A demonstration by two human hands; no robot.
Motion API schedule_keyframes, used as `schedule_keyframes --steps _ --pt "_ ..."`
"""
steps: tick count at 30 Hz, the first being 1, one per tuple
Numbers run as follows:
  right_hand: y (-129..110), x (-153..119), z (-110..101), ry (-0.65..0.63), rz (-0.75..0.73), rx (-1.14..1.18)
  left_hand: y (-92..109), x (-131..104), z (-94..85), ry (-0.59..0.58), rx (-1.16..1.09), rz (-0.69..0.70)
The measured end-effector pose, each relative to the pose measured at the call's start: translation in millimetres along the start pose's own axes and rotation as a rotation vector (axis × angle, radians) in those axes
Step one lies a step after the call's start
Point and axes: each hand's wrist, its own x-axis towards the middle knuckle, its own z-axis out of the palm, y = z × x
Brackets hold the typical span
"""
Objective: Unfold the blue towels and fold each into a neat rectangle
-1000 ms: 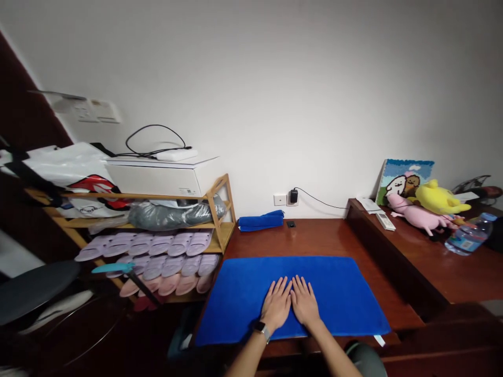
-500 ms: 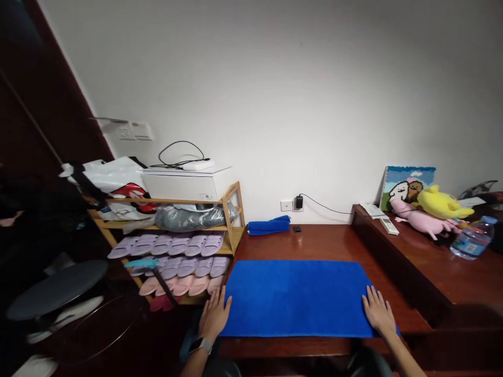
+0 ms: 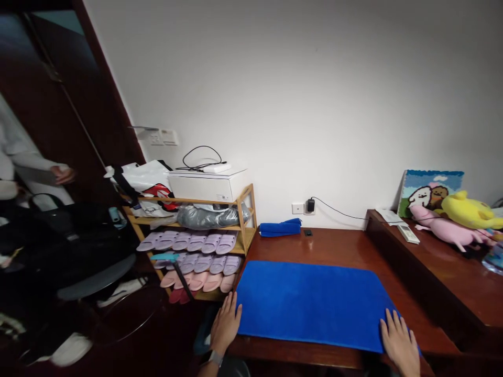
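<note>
The left hand [image 3: 226, 323], open and palm down, is at the left edge of the flat, rectangular blue fabric cloth [image 3: 310, 303]; the right hand [image 3: 401, 337], also open, lies over its right edge. The step in hand looks like steadying its two sides, and the next move seems to call for light, even contact there. The cloth lies between both hands on the glossy red-brown wooden desk [image 3: 334, 241], a folded blue cloth [image 3: 280, 228] beyond its far edge

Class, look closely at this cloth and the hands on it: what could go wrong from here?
With the left hand and right hand at opposite ends of the blue cloth, an uneven pull might wrinkle or skew it. The charger cord spans the gap to the side desk, so something could snag it.
</note>
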Motion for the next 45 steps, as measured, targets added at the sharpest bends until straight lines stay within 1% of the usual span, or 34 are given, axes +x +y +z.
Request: schedule_keyframes --steps 3,6,9,12,16,21,25,27,29,33,36,38,41,43,45 --pt "4 10 5 -0.03 0.007 0.045 11 1 -7.4 -0.032 0.046 -0.031" --pt "1 19 4 -0.049 0.061 0.031 20 4 -16.3 -0.027 0.081 -0.027" --pt "-7 24 -7 -0.106 0.105 -0.012 26 7 -22.9 -0.027 0.088 0.003" --pt "-14 25 -19 -0.168 0.116 -0.066 27 10 -24.9 -0.043 0.072 0.009" --pt "-12 23 -24 -0.19 0.084 -0.104 23 9 -21.7 -0.031 0.049 0.035" --pt "-2 22 -18 -0.18 0.063 -0.118 15 2 -17.2 -0.033 0.074 0.033" --pt "-2 22 -15 -0.152 0.073 -0.104 13 -2 -18.0 -0.008 0.101 0.04" --pt "-2 21 -14 -0.142 0.075 -0.103 19 0 -19.0 0.025 0.095 0.075" --pt "-3 19 -13 -0.14 0.072 -0.109 31 3 -19.2 0.044 0.073 0.133" --pt "-4 18 -10 -0.113 0.068 -0.113 65 20 -14.8 0.017 0.047 0.251" --pt "-3 18 -9 -0.098 0.065 -0.107 81 37 -6.9 -0.004 0.059 0.274" --pt "-3 19 -8 -0.101 0.056 -0.112 83 46 -0.1 -0.013 0.075 0.241" --pt "-3 20 -10 -0.109 0.052 -0.141 79 54 8.9 -0.015 0.087 0.201" --pt "-5 20 -12 -0.119 0.064 -0.163 78 54 11.5 -0.015 0.094 0.198" --pt "-8 19 -14 -0.136 0.068 -0.179 79 54 10.3 -0.016 0.102 0.199"
